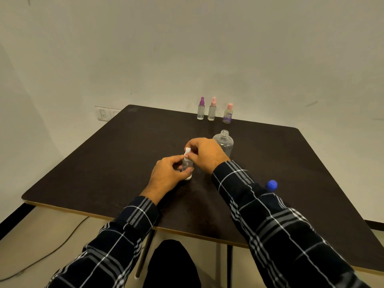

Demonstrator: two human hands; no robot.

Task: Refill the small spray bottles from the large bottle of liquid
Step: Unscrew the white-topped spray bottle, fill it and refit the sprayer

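Left hand (pixel 168 173) clamps the small clear spray bottle (pixel 187 166) upright, just before the uncapped large bottle (pixel 224 143). Right hand (pixel 204 155) pinches its white spray cap (pixel 187 151). Judged step: cap turning; direction unclear.

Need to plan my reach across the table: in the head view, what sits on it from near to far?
Blue cap → small spray bottle with white top, held in both hands → large open clear bottle → back row of three spray bottles: purple-topped, pink-topped, pink-topped with purple label.
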